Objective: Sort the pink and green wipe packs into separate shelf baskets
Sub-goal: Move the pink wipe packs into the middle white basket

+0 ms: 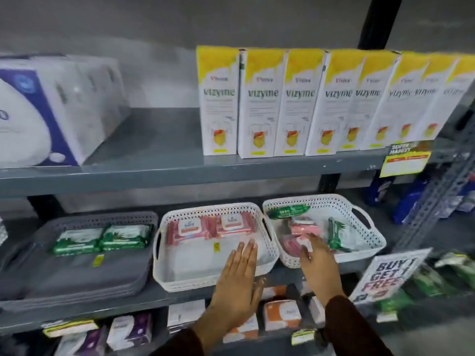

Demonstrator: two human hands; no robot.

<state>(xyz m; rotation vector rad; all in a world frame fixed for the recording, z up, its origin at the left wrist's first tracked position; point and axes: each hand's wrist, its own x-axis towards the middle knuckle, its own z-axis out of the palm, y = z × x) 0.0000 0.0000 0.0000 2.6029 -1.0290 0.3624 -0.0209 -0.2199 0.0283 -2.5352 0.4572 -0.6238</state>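
Pink packs [210,226] lie in the middle white basket [164,255] and green packs [101,238] in the grey basket [84,276], while both flat, empty hands, left [237,281] and right [317,263], reach toward the mixed right basket [370,227].

Three baskets were seen side by side on the middle shelf: a grey basket [84,263] with two green wipe packs [101,238], a middle white basket [213,276] with two pink wipe packs [210,228], and a right white basket [365,227] in which pink and green packs were mixed. The left hand [237,283] was held flat, fingers extended, over the middle basket's front rim. The right hand [320,263] was stretched open into the right basket, close to a pink pack [303,228].
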